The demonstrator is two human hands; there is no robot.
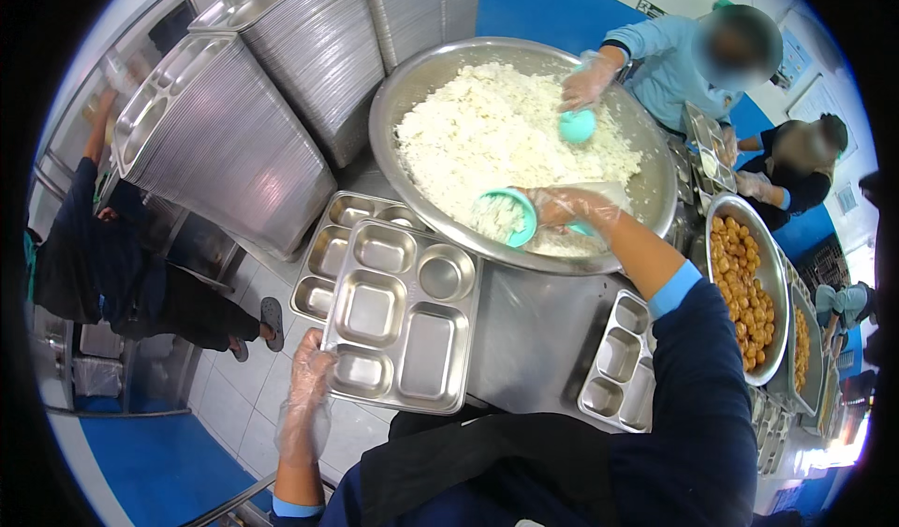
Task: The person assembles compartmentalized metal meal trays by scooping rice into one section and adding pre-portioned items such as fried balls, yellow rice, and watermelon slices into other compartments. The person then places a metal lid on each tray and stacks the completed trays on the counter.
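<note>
My left hand (307,382), in a clear plastic glove, grips the near left corner of a metal compartment tray (401,288). The tray's compartments are bare, and it partly overlaps another tray (326,249) beneath it. Over the near side of a wide metal basin (395,169), my gloved right hand (562,207) is closed round a mint-green cup (521,216). White rice fills the cup, which tilts with its mouth to the left. More rice (496,133) is heaped in the basin. Part of another green item shows beneath my right wrist; its kind is hidden.
Tall stacks of metal trays (234,143) stand at the left. Across the basin, a co-worker's gloved hand (588,82) holds another green cup (577,126) in the rice. A tray (613,363) and a basin of brown round food (740,283) are at right. Someone (112,255) stands far left.
</note>
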